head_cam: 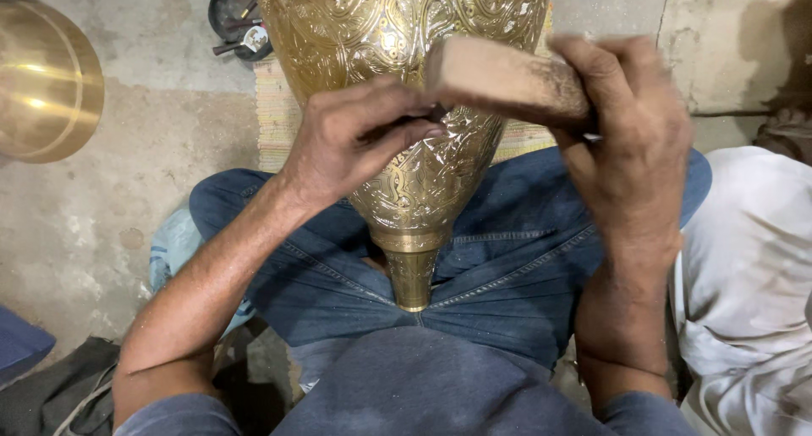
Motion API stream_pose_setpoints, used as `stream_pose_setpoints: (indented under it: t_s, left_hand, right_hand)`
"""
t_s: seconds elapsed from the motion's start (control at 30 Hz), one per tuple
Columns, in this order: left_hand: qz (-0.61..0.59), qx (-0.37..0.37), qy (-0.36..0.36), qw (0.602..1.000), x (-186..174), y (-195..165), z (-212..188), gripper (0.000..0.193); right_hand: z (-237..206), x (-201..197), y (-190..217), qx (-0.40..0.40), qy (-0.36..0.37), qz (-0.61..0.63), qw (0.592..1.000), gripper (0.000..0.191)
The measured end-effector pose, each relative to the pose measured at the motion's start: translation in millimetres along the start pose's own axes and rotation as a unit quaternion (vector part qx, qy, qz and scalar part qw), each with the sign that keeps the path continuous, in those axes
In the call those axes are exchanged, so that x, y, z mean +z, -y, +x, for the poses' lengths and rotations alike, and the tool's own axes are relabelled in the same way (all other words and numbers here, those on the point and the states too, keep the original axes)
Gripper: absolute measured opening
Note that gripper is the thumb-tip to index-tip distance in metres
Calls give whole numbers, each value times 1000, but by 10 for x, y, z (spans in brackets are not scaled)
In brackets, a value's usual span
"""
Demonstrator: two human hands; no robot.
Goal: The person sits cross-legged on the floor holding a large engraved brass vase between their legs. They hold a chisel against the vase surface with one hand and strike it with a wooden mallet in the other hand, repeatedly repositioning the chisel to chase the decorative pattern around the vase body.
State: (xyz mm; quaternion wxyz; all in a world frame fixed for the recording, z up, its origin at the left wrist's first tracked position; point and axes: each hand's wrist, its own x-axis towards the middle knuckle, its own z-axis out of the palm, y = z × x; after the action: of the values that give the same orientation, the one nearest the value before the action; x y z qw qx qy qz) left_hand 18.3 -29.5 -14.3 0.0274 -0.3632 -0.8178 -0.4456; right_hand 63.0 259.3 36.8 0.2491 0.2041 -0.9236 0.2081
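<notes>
Gripping a wooden mallet in the right hand: fingers closed around the handle end, block head pointing left, sitting just over the brass vase. Whether the block actually touches the metal or the tool, can't tell.

Left hand is pinched shut on a small dark punch; only the tip area shows between thumb and fingertips, pressed against the vase wall about mid-body. Mallet head is right beside that hand, nearly touching the knuckles.

Vase lies across the person's lap, wide body away from the camera, narrow neck pointing toward the belly and resting between the thighs on the blue jeans. Surface is engraved all over with curling patterns, shiny gold colour. Upper end runs out of frame.

Around it:
- woven mat under the far part of the vase, on the concrete floor
- plain brass bowl at the left edge, well apart from the hands
- dark pan with small tools on the floor behind, top left
- white cloth on the right, just beside the right forearm
- dark fabric bottom left
</notes>
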Motion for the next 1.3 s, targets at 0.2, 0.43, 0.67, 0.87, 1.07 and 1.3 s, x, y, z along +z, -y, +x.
stream_pose_setpoints:
  t_s: [0.2, 0.43, 0.67, 0.87, 1.07, 1.3]
  left_hand:
    - [-14, 17, -38, 999, 21, -104, 2, 31]
    - [25, 6, -18, 1000, -33, -156, 58, 32]
    - [4, 17, -26, 1000, -3, -126, 75, 33]
    - [21, 11, -16, 1000, -14, -132, 78, 31]
    - [-4, 37, -33, 999, -38, -172, 88, 35]
    - [13, 31, -16, 999, -75, -201, 115, 36]
  right_hand:
    - [111, 39, -52, 109, -65, 226, 966, 32]
    - [21, 50, -161, -30, -2, -37, 999, 29]
    - [-59, 175, -190, 57, -15, 11, 998, 28]
    - [-84, 147, -107, 51, 20, 47, 997, 22]
    - [-100, 129, -117, 147, 10, 200, 969, 22]
    - [-53, 27, 42, 132, -8, 163, 978, 20]
